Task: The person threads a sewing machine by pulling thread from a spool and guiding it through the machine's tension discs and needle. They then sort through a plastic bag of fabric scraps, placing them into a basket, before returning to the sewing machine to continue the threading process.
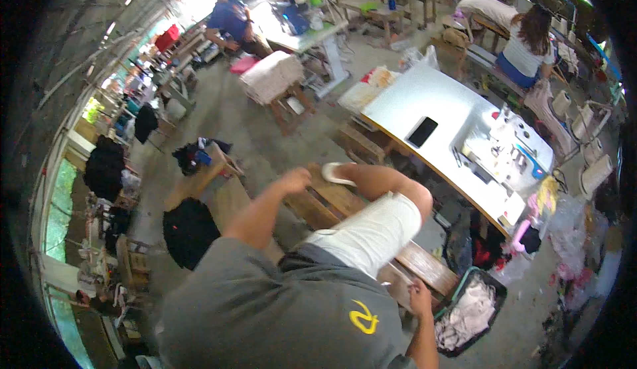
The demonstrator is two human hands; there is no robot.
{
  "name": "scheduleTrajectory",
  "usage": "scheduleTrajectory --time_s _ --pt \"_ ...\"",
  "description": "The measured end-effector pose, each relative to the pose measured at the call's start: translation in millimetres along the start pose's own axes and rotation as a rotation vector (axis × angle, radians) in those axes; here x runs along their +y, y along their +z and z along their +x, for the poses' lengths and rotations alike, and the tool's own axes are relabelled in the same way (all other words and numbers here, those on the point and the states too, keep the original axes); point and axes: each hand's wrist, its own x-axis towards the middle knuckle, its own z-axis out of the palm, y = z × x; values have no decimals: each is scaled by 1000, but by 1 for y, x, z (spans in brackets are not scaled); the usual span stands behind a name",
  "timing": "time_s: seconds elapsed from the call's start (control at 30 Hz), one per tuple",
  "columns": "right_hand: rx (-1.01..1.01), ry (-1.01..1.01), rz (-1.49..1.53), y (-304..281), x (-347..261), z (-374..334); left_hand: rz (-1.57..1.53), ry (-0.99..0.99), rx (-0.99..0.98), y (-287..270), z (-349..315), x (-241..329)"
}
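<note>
The fingers of the left hand (294, 181) curl loosely against the slatted brown wooden bench (345, 204), apparently gripping its near edge, though the hold is too small to tell for sure. The fingers of the right hand (420, 297) rest bent on the far end of the same bench, just beside the dark plastic basket (494, 291) heaped with pale pink cloth pieces (468, 316); whether they clutch anything cannot be told. The person's raised leg in white shorts (371, 233) lies across the bench between the two hands, a white sandal (337, 173) on the foot near the left hand. Beyond the bench stands a white-topped desk (438, 100) carrying a flat black phone (422, 131) and a white sewing machine (507, 147). Farther off, a seated person in a blue shirt (229, 21) and another in a striped top (527, 44) work at their own desks.
</note>
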Motion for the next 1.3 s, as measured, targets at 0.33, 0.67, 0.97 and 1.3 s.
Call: scheduleTrajectory --time_s 0.33,0.67,0.97,1.3 --pt "418 89 272 88 107 -46 -105 -125 -284 -64 259 70" --pt "578 361 453 35 -124 140 -682 256 357 26 621 97" --pt "803 362 475 -73 -196 278 -246 224 468 25 604 122" --pt "1093 255 1087 -141 -411 174 -133 209 386 9 603 144"
